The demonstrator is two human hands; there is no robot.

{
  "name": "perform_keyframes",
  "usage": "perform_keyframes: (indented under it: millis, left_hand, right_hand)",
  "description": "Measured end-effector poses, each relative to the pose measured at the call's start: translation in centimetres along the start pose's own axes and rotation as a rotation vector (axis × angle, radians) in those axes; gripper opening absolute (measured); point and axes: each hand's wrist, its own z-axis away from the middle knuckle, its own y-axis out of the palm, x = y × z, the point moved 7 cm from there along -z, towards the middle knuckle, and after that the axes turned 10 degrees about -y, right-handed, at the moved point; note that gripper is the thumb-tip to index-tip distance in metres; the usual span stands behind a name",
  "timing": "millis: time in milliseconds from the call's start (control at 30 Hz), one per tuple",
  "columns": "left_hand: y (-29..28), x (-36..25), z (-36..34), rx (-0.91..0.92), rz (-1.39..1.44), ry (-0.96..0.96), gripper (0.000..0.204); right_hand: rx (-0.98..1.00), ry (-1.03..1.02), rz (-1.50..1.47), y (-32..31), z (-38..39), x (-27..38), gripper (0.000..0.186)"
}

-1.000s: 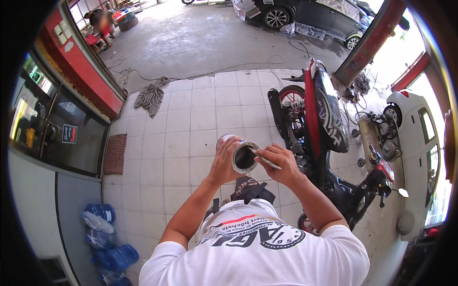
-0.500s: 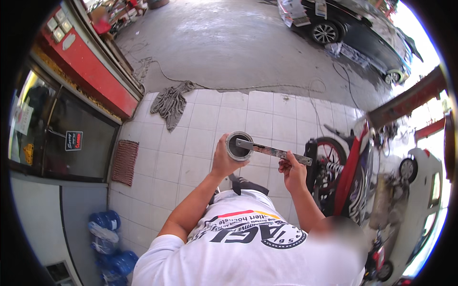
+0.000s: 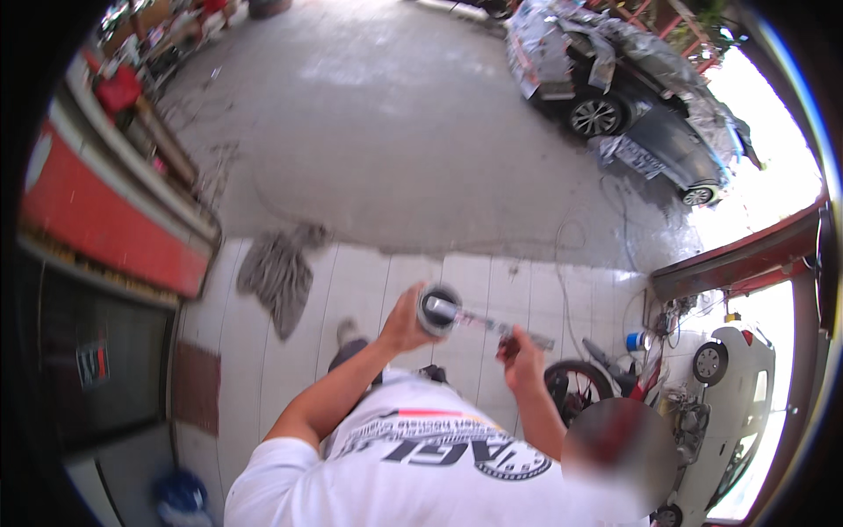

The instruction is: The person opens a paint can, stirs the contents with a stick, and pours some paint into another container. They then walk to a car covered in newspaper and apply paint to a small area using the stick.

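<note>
My left hand (image 3: 403, 323) is wrapped round the side of a small round can (image 3: 442, 328), tilted so its mouth shows. Inside it looks dark; I cannot make out the contents. In my right hand (image 3: 524, 358) is a long flat metal stirring stick (image 3: 481, 321), pinched near its outer end. Its other end lies across the can's mouth, and I cannot tell how deep the tip reaches. Both hands are in front of my white shirt, above the tiled floor.
A grey cloth (image 3: 279, 274) lies crumpled on the tiles ahead left. Beyond, a dark car (image 3: 650, 145) is partly covered with sheets. At right are a motorcycle (image 3: 575, 386), a blue-and-white bucket (image 3: 638, 341) and a white car (image 3: 738, 386). A reddish mat (image 3: 197, 386) lies beside the glass door (image 3: 97, 342).
The view has shifted forward, so the cloth and tile edge appear lower and nearer. A foot now shows below left of the can. Both hands keep their holds on the can and stick.
</note>
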Motion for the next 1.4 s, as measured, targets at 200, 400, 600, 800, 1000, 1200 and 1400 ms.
perform_keyframes:
  millis: [200, 400, 600, 800, 1000, 1200, 1400]
  left_hand:
    - [-5.6, -3.8, -22.0, 0.351, -0.138, 0.328, 0.119]
    - [-4.3, -2.3, -45.4, 0.396, -0.083, 0.405, 0.113]
    - [-4.5, -1.9, -69.1, 0.378, -0.131, 0.343, 0.118]
    - [-8.5, 1.3, -92.4, 0.231, -0.038, 0.284, 0.120]
    - [-10.3, 7.5, -115.7, 0.328, -0.058, 0.275, 0.119]
    - [-13.3, 9.8, -139.7, 0.469, -0.087, 0.294, 0.120]
    - [-12.1, 9.3, -161.4, 0.625, -0.187, 0.380, 0.119]
  right_hand:
    - [0.436, -0.666, 0.686, 19.2, -10.7, 7.6, 0.019]
    - [0.554, -0.713, 0.682, 34.2, -26.6, 12.2, 0.019]
    - [0.462, -0.896, 1.008, 47.9, -47.5, 23.5, 0.016]
    - [0.882, -0.915, 0.819, 64.6, -63.6, 29.4, 0.026]
    - [0.747, -0.857, 0.991, 78.4, -85.5, 32.2, 0.019]
    - [0.228, -0.517, 0.934, 91.6, -102.2, 36.2, 0.015]
    - [0.081, -0.783, 0.972, 100.9, -116.4, 41.1, 0.014]
